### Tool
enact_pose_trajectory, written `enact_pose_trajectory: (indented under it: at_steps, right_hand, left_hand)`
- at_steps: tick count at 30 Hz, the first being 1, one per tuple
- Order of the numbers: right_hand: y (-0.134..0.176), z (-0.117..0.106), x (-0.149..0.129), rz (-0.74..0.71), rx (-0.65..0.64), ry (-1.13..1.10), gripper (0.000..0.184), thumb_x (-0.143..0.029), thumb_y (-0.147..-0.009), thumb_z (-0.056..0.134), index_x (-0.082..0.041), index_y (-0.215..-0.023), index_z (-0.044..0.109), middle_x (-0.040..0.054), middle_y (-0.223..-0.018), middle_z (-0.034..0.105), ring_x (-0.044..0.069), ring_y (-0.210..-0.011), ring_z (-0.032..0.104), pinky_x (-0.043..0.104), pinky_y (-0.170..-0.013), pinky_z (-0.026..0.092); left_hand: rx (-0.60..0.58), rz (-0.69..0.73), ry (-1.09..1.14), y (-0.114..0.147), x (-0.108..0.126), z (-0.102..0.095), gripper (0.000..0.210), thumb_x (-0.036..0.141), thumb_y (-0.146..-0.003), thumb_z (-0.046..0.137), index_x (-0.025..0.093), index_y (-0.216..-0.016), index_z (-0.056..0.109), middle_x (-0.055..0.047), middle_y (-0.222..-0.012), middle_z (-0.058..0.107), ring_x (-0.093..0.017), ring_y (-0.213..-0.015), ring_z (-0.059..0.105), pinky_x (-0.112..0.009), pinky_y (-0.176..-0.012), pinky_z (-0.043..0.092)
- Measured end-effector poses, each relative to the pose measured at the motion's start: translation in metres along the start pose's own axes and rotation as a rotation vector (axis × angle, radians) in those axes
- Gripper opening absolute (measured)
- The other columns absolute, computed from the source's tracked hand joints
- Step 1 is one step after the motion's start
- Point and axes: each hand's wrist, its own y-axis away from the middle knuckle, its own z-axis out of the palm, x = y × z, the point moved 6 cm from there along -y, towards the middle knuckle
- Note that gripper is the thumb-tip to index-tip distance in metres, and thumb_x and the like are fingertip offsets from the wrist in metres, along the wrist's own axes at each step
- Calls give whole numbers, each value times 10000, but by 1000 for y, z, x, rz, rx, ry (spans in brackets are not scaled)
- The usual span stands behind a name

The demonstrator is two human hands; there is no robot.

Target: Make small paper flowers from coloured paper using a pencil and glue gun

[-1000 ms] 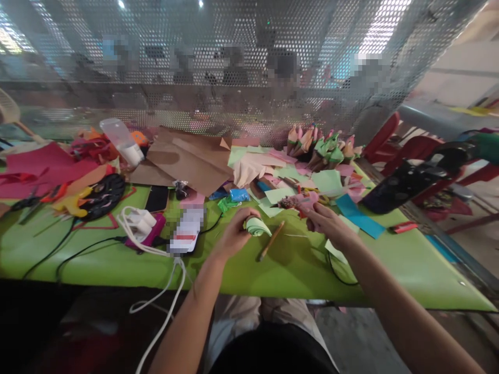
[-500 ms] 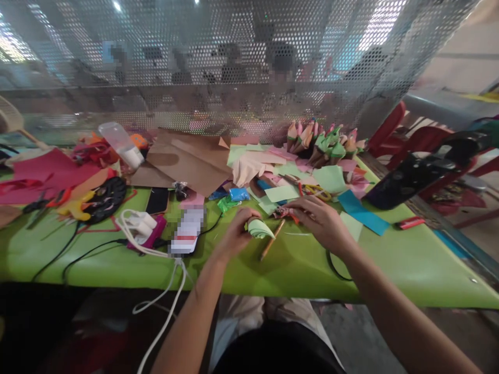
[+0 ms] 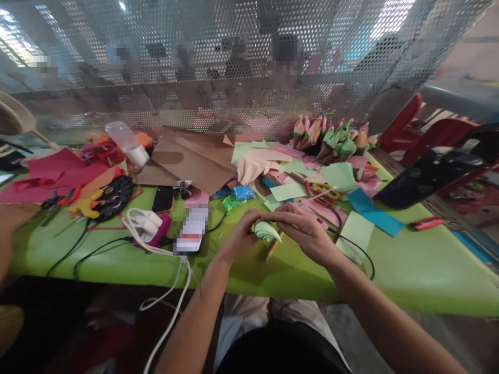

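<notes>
Between my hands is a curled stack of light green paper (image 3: 268,231), its layered edges facing me. My left hand (image 3: 246,228) is closed around its left side. My right hand (image 3: 302,228) reaches over from the right, fingers bent together against the top of the paper and meeting my left fingertips; its fingertips are partly hidden. A pencil (image 3: 272,250) lies on the table just under the paper. Beyond my right hand lies a pink tool with a black cord (image 3: 316,214), perhaps a glue gun, partly covered.
The green table (image 3: 234,280) holds brown paper (image 3: 191,158), blue paper (image 3: 376,213), paper pencil-shaped bundles (image 3: 337,137), a phone (image 3: 194,228), a charger block (image 3: 150,226) with cables, a black bottle (image 3: 424,174) and a red marker (image 3: 428,223). Another person's arm (image 3: 11,228) is at the left.
My right hand has let go of a small pinkish-dark thing and moved left onto the green paper. The black cord now stretches farther right. Another person's arm has come in at the left.
</notes>
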Motion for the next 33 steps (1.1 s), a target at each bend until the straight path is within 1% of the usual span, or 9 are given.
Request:
enact_pose_trajectory:
  at_steps: [7, 12, 16, 19, 22, 25, 30, 33]
  right_hand:
    - [1, 0, -6, -40, -10, 24, 331, -311, -1075, 509, -330, -1270, 776, 77, -1055, 687, 225, -1010, 659, 371, -901, 569]
    - [0, 1, -6, -47, -22, 11, 305, -247, -1066, 523, -306, -1229, 774, 70, -1069, 700, 212, -1025, 669, 346, -916, 556]
    - [-1, 0, -5, -31, -9, 0, 282, -223, -1054, 526, -274, -1201, 761, 67, -1059, 719, 222, -1029, 669, 348, -903, 553]
    - [-2, 0, -4, -18, -16, -9, 276, -220, -1053, 517, -263, -1172, 763, 71, -1044, 726, 230, -1023, 669, 353, -892, 552]
    - [-2, 1, -4, -20, -35, -20, 282, -216, -1051, 517, -270, -1166, 770, 75, -1047, 719, 226, -1014, 666, 354, -894, 552]
    - [-1, 2, -4, -30, -40, -12, 308, -231, -1061, 508, -289, -1215, 767, 75, -1046, 705, 227, -1017, 662, 360, -898, 552]
    - [2, 1, -5, -64, -34, 62, 379, -266, -1081, 466, -333, -1349, 726, 83, -1065, 687, 230, -997, 658, 378, -882, 566]
    - [6, 0, -6, -80, -32, 98, 420, -252, -1090, 444, -353, -1424, 677, 82, -1099, 675, 219, -1011, 658, 371, -894, 567]
  left_hand:
    - [-11, -67, -40, 0, -2, 0, 100, 203, -880, 647, 216, -979, 649, -58, -981, 685, -241, -970, 612, -385, -904, 519]
    - [-26, -60, -16, 1, -2, 2, 183, 187, -868, 650, 212, -1050, 658, -62, -1039, 694, -240, -1008, 614, -391, -934, 523]
    - [-34, -54, 10, 1, -2, 3, 270, 161, -856, 643, 216, -1120, 657, -66, -1071, 700, -233, -1021, 616, -379, -922, 524]
    - [-46, -79, -4, 1, -5, 5, 225, 170, -867, 641, 218, -1086, 663, -66, -1051, 699, -231, -1013, 618, -378, -914, 528]
    - [-48, -71, -35, 1, -6, 6, 162, 223, -895, 655, 222, -1056, 664, -62, -1019, 697, -232, -995, 614, -385, -914, 524]
    - [-48, -31, -35, 1, -5, 5, 186, 231, -906, 646, 221, -1091, 652, -63, -1032, 701, -227, -995, 613, -378, -914, 521]
    - [-63, -24, 17, 2, -3, 3, 263, 182, -870, 643, 226, -1129, 638, -57, -1080, 685, -227, -1044, 621, -377, -944, 522]
    - [-23, -26, 57, 3, -2, -1, 247, 172, -861, 632, 218, -1104, 639, -51, -1063, 662, -221, -1025, 622, -369, -927, 525]
